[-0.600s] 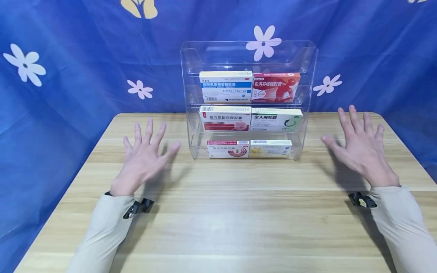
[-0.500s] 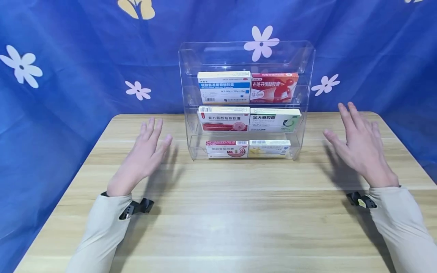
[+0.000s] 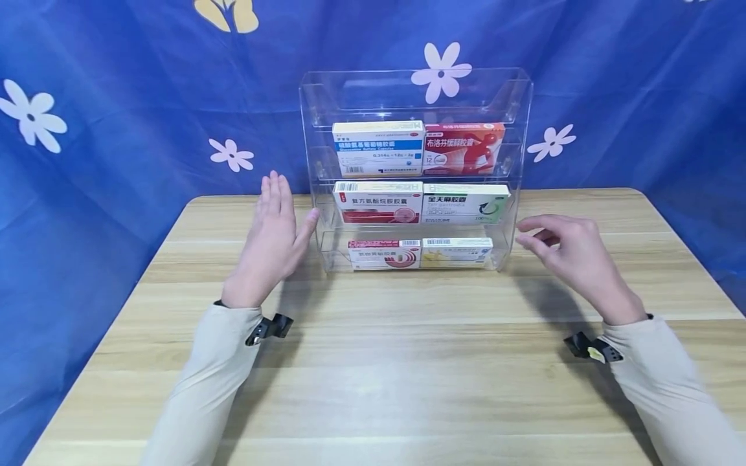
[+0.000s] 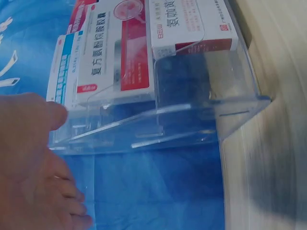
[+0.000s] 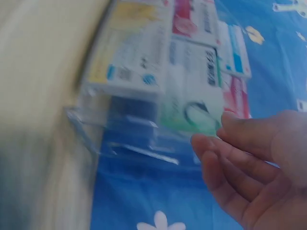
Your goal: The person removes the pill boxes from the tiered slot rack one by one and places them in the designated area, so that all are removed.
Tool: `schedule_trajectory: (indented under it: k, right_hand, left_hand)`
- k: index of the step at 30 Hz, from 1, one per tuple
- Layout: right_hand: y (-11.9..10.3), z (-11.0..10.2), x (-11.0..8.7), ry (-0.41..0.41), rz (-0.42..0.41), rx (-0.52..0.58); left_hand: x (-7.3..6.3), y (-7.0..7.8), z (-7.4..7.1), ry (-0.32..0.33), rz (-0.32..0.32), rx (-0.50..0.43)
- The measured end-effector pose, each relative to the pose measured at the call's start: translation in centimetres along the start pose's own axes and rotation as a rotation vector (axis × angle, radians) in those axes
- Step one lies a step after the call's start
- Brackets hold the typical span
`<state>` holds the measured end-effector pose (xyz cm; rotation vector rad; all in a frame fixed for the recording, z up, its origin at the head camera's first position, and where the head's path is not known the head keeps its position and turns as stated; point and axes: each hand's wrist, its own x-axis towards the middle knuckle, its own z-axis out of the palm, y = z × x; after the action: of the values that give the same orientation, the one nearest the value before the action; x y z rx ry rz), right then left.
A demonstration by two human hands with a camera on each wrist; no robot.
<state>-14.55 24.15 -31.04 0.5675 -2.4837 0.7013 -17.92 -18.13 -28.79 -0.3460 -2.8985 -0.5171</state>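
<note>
A clear acrylic display rack (image 3: pixel 416 97) stands at the back of the table, with several medicine boxes in three tiers. The top tier holds a blue-and-white box (image 3: pixel 379 152) and a red box (image 3: pixel 463 150). Below them sit a red-and-white box (image 3: pixel 379 204) and a green-and-white box (image 3: pixel 466 206); the bottom tier has a pink-and-white box (image 3: pixel 384 255) and a yellow-and-white box (image 3: pixel 457 254). My left hand (image 3: pixel 271 243), fingers straight, is beside the rack's left side. My right hand (image 3: pixel 577 259) is at its right side, fingers loosely bent, holding nothing; contact is unclear.
The wooden table (image 3: pixel 379 375) stretches in front of the rack. A blue cloth (image 3: pixel 146 97) with flower prints hangs right behind the table. Each wrist wears a small black camera mount (image 3: pixel 588 347).
Both hands have moved inward toward the rack's sides. The left fingers have come together from a spread; the right fingers have bent, thumb and forefinger closer. The boxes stay in their tiers.
</note>
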Motion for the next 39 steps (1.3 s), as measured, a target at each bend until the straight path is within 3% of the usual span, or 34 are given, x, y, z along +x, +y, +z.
schedule_trajectory:
  k: [6,10,15,21,29,33,39]
  right_hand:
    - [-0.6,2.3,0.3,-0.076,-0.074,0.005]
    - [-0.6,3.1,0.4,-0.101,-0.070,0.000]
    - [-0.5,3.8,0.3,-0.130,-0.036,0.005]
    - [-0.4,4.4,0.3,-0.176,0.011,-0.008]
    - [-0.4,4.8,0.2,-0.229,0.090,0.021]
    - [-0.3,4.9,0.3,-0.222,0.094,0.036]
    - [-0.2,5.0,0.4,-0.217,0.092,0.044]
  left_hand:
    - [0.2,0.1,1.1,-0.025,-0.028,0.028]
    - [0.4,0.2,1.7,-0.017,-0.027,0.044]
    - [0.4,0.2,2.2,0.051,0.033,0.080]
    - [0.6,0.1,3.1,0.128,0.157,0.148]
    - [0.7,-0.2,4.7,0.181,0.229,0.248]
    - [0.7,-0.2,5.1,0.229,0.289,0.269]
    - [0.5,-0.2,5.4,0.270,0.322,0.285]
